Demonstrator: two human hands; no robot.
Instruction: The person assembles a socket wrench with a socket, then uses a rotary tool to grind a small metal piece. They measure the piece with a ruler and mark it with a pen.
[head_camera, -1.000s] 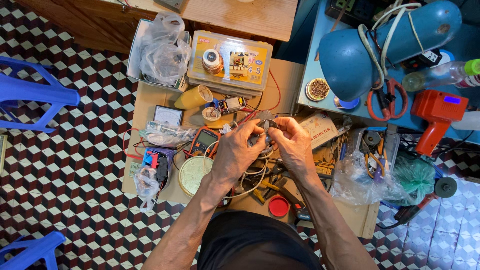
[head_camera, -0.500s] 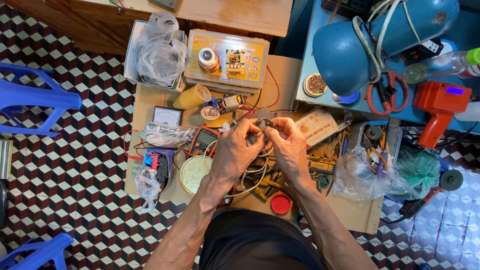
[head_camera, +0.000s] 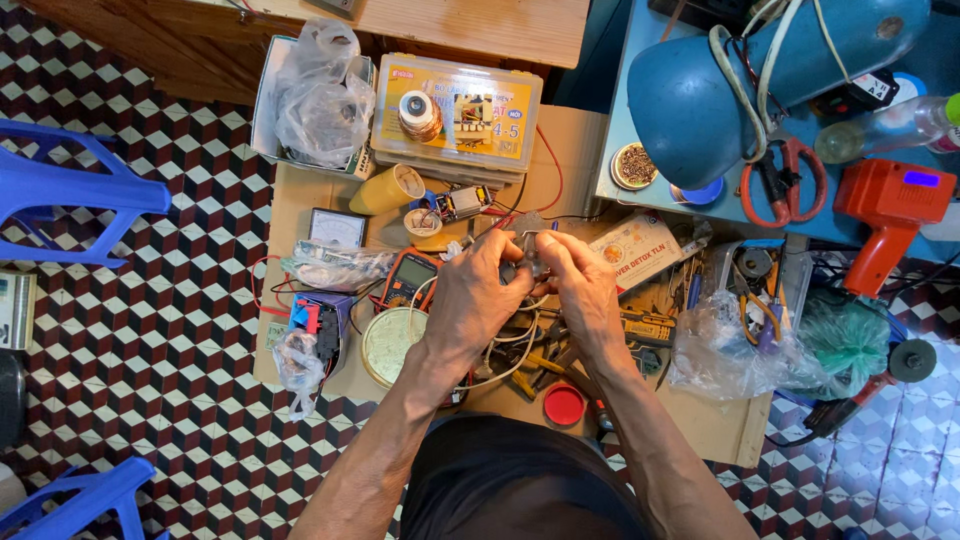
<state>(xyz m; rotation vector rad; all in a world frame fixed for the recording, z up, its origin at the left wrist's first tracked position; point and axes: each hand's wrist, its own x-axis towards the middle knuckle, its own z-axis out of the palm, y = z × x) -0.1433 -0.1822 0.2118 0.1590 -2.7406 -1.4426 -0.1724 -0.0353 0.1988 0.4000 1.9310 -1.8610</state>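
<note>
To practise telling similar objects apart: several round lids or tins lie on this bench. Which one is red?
The small red cap at the near edge, below the right hand. The cream tin under the left hand is larger and pale.

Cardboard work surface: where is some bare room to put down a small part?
Bare cardboard lies right of the yellow parts box, and near the front right corner. Around both hands, tools and wires crowd it.

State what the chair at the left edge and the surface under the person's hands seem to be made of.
Chair: probably moulded plastic, with a uniform blue, slightly glossy surface and rounded edges. Work surface under the left hand and right hand: likely cardboard, matte brown, thin flat sheets.
</note>
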